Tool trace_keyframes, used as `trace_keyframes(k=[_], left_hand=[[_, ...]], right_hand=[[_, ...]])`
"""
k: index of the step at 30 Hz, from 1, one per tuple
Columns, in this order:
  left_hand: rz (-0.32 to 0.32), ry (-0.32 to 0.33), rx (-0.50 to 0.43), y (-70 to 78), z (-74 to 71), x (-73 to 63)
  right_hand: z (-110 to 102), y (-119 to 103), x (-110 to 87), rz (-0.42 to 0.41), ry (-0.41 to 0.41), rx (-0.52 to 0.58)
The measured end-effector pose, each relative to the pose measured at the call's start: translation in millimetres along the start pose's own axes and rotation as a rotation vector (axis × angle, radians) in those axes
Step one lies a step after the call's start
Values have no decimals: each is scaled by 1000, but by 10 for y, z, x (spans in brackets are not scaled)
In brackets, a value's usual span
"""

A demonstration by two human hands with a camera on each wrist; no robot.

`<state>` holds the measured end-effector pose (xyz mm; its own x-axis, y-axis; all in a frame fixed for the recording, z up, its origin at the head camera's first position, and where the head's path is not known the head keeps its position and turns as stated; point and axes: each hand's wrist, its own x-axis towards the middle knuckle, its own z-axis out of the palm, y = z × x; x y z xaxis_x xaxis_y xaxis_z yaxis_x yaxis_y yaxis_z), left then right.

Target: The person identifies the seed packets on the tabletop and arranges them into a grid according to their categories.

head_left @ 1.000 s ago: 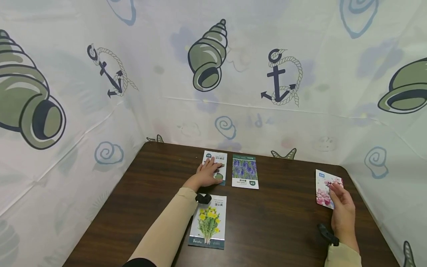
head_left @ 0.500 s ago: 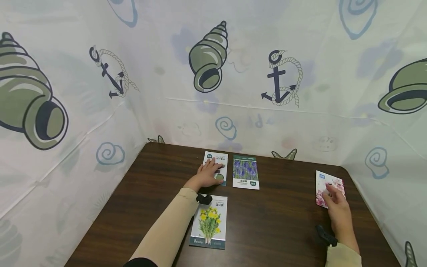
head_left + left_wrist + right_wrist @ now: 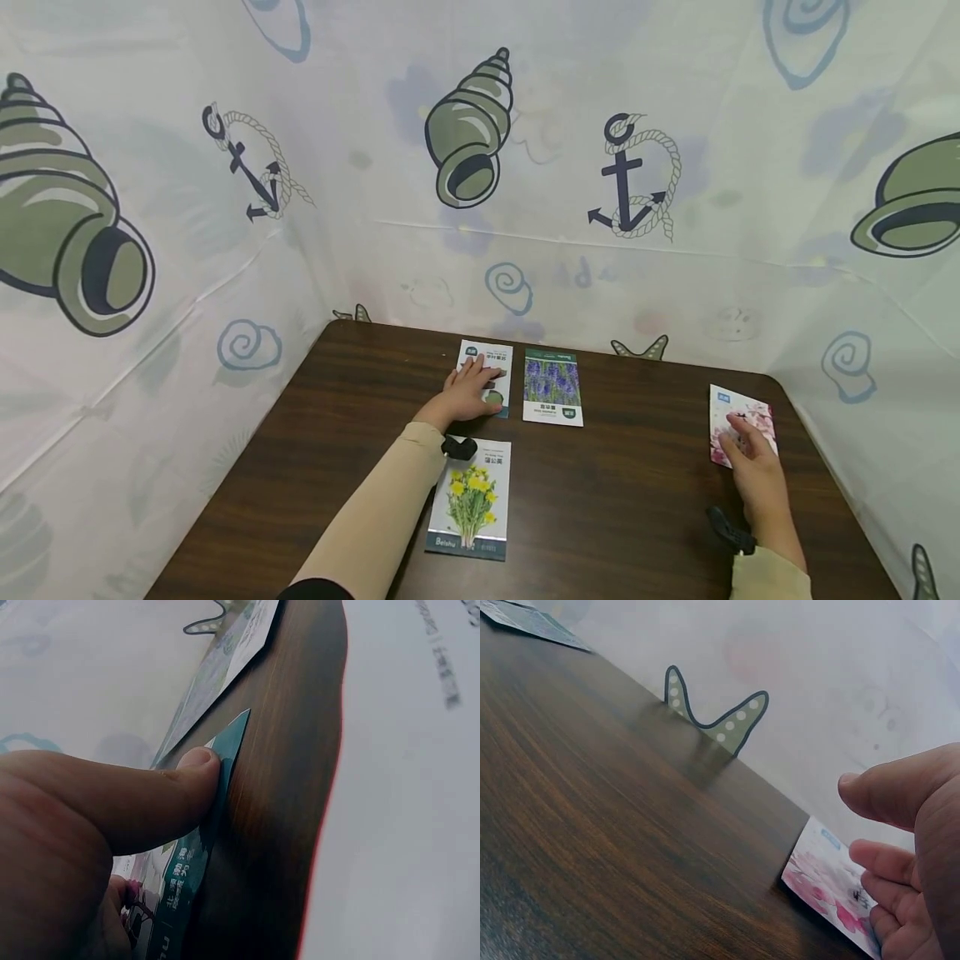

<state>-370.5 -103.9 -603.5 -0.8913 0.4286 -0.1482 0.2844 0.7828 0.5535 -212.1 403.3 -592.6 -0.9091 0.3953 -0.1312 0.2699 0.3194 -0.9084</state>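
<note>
Spread flat on a white seed packet (image 3: 501, 360) at the table's back, my left hand (image 3: 463, 395) has its fingers extended and hides part of the print. The left wrist view shows the thumb lying along that packet's teal edge (image 3: 191, 862). Beside it lies a packet with purple flower spikes (image 3: 552, 379). A yellow-flower packet (image 3: 469, 508) lies nearer, its upper left corner behind my left wrist. At the right, my right hand (image 3: 761, 479) hovers over a pink-blossom packet (image 3: 723, 417). In the right wrist view its thumb stands apart from loosely bent fingers, holding nothing.
The dark wooden table (image 3: 630, 500) has a back edge meeting a white printed cloth (image 3: 547, 183) with shells and anchors. That cloth also rises along the left and right sides.
My right hand has shifted slightly left and come off the pink-blossom packet, which stays at the table's right. The left hand and the other packets have not moved.
</note>
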Motion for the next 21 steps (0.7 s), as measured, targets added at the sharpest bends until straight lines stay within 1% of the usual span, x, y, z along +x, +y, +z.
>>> trace_keyframes(k=[10, 12, 16, 21], left_hand=[[7, 3, -9, 15, -27, -5], [11, 8, -14, 22, -35, -7], [4, 16, -12, 20, -36, -5], [5, 10, -15, -1, -6, -6]], right_hand=[[-12, -20, -11, -20, -25, -34], [-13, -35, -18, -8, -30, -40], [-1, -61, -23, -8, -39, -90], [21, -51, -33, -34, -42, -205]])
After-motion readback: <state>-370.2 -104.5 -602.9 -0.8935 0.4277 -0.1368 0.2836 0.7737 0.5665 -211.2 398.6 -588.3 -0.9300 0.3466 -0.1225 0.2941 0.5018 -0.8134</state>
